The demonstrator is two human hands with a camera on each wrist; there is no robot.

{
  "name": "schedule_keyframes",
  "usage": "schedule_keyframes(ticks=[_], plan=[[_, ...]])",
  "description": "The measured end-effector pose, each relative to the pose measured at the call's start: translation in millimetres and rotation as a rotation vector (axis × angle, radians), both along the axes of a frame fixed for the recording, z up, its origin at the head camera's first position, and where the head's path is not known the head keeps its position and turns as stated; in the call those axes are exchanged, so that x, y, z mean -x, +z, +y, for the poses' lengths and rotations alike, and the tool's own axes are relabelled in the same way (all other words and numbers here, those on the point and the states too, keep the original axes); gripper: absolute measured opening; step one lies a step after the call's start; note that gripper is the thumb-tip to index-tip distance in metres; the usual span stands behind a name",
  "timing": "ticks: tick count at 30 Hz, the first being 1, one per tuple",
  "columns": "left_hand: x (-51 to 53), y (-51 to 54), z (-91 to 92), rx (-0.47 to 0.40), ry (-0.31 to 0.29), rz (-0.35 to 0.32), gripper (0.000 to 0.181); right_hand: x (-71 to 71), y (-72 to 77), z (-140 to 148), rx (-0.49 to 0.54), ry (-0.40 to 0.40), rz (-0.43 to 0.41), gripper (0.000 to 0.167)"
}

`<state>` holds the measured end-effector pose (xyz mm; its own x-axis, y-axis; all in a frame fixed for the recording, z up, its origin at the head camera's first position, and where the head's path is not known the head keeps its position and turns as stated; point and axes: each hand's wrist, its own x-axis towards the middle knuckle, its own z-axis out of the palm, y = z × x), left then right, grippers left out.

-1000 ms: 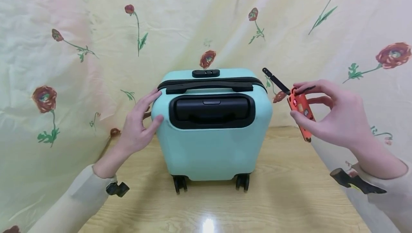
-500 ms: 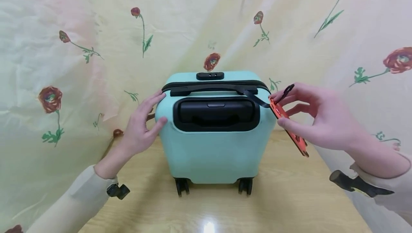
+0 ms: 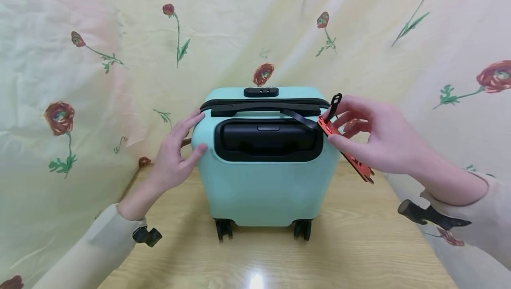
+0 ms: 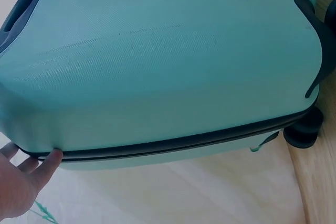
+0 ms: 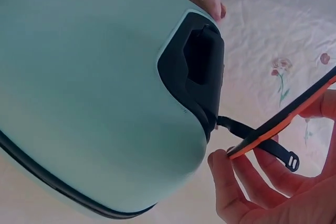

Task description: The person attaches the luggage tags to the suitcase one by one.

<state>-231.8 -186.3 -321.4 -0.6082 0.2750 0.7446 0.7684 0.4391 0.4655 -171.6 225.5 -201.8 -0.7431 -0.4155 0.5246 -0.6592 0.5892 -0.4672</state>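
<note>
A mint-green suitcase stands upright on its wheels, its black carry handle along the top. My left hand rests against the suitcase's left upper corner, fingers extended; the left wrist view shows its fingertips by the zipper seam. With fingers and thumb, my right hand pinches an orange-red luggage tag by the right upper corner. From the tag, a black strap reaches left to the carry handle. Its buckle end sticks out beside my right fingers. Whether the strap passes under the handle cannot be told.
A black combination lock sits on the suitcase top. Below the carry handle is the recessed pull handle. The suitcase stands on a wood-grain surface, with flowered cloth behind and at both sides.
My right hand has moved left with the luggage tag, bringing the strap from the suitcase's right side to the carry handle. My left hand has stayed on the corner.
</note>
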Motion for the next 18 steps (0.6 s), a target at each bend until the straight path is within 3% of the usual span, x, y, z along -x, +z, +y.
schedule_keyframes(ticks=[5, 12, 18], plan=[[0.6, 1.7, 1.3, 0.017, -0.005, 0.009, 0.060, 2.6, 3.3, -5, 0.002, 0.005, -0.026, 0.022], [-0.4, 6.2, 1.4, 0.036, -0.017, -0.029, 0.063, 3.4, 6.1, 1, 0.001, 0.004, -0.138, 0.020], [-5.6, 7.1, -2.5, 0.038, -0.001, -0.036, 0.065, -2.2, 11.1, -10, -0.032, -0.119, -0.166, 0.014]])
